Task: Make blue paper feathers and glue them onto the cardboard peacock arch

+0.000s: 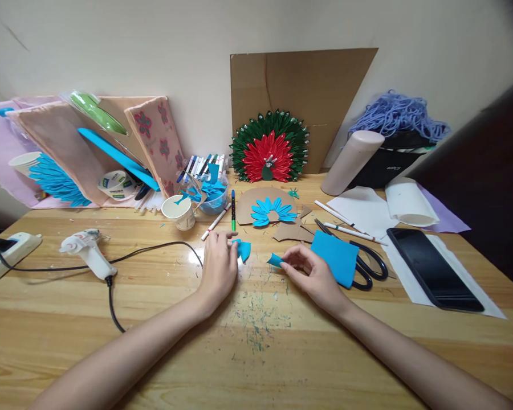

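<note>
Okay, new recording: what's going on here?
A person is handling small blue pieces at a wooden table. The right hand pinches a curled blue piece; the left hand is at another blue piece. Beyond them lies rounded cardboard with blue petals on it. A blue sheet partly covers scissors, and a glue gun lies at the left.

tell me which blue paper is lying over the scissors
The large flat sheet beside the right hand; only it overlaps the black scissor handles.
</note>
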The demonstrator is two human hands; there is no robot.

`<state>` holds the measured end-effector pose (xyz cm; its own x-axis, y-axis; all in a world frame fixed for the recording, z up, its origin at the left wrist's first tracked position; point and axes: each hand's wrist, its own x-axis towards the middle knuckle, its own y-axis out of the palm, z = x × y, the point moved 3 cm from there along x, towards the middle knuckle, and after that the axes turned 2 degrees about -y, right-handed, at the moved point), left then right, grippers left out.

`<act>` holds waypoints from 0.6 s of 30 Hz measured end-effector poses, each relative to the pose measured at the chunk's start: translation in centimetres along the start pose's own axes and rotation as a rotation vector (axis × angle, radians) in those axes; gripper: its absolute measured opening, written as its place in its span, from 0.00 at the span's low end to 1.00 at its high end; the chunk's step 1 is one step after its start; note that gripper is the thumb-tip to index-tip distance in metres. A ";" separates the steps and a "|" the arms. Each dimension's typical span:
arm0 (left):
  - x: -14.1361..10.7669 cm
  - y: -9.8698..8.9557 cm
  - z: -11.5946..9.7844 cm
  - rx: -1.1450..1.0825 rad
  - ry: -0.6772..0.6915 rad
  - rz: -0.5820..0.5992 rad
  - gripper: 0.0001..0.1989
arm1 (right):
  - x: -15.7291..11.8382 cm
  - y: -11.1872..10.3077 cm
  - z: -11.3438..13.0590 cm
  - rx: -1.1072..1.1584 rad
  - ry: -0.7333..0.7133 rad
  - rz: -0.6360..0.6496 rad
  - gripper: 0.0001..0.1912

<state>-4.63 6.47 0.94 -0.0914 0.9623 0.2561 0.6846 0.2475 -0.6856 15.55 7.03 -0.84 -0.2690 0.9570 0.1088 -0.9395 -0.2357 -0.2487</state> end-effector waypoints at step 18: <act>-2.3 2.4 -3.1 -0.285 0.100 0.542 0.11 | -0.3 0.4 0.8 0.015 -0.063 0.141 0.08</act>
<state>-0.49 4.47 0.82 0.3823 0.9240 -0.0060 0.7821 -0.3270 -0.5304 15.12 6.56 -0.21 -0.4110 0.9018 0.1337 -0.8942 -0.3702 -0.2518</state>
